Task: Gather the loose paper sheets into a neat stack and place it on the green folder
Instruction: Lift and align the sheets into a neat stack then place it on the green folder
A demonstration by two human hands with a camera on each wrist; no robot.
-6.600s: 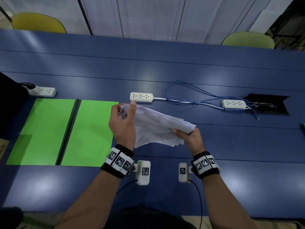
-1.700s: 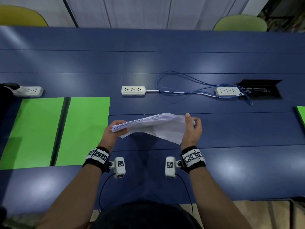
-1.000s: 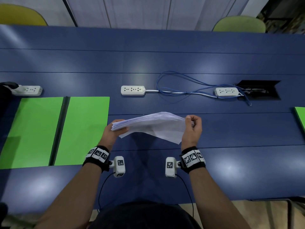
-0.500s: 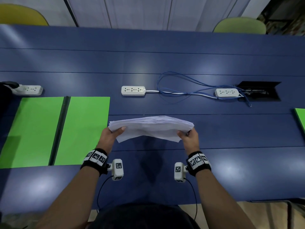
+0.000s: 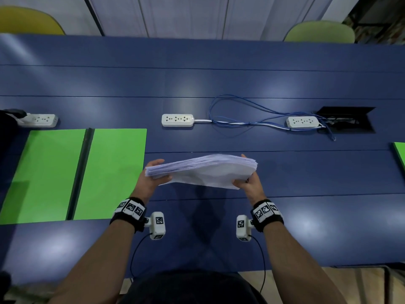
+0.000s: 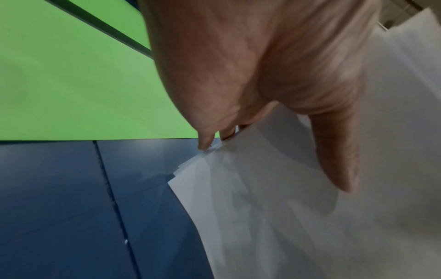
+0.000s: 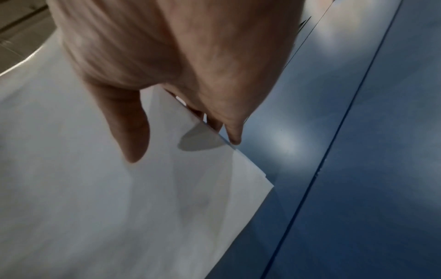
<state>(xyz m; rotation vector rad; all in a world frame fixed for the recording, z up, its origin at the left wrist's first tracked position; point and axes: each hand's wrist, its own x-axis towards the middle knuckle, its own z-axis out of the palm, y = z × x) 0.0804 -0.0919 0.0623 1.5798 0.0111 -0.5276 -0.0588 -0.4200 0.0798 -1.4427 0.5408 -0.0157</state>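
A stack of white paper sheets (image 5: 203, 170) hangs above the blue table (image 5: 219, 80), held by both ends. My left hand (image 5: 153, 176) grips its left end, thumb on the near face and fingers behind. My right hand (image 5: 248, 181) grips the right end the same way. In the left wrist view the paper sheets (image 6: 298, 217) show slightly uneven corners under my left hand (image 6: 250, 75). The right wrist view shows my right hand (image 7: 167, 66) pinching the paper sheets (image 7: 119, 207). The open green folder (image 5: 72, 172) lies flat on the table, just left of the stack.
Three white power strips (image 5: 177, 120) (image 5: 302, 122) (image 5: 39, 120) lie in a row beyond the stack, with blue cables (image 5: 241, 115) and a black cable hatch (image 5: 346, 119) at right. Another green sheet (image 5: 400, 154) shows at the right edge. Two chairs stand behind the table.
Over the last second the stack has turned flatter and wider between my hands; the right hand shifted from the top edge down to the stack's right end.
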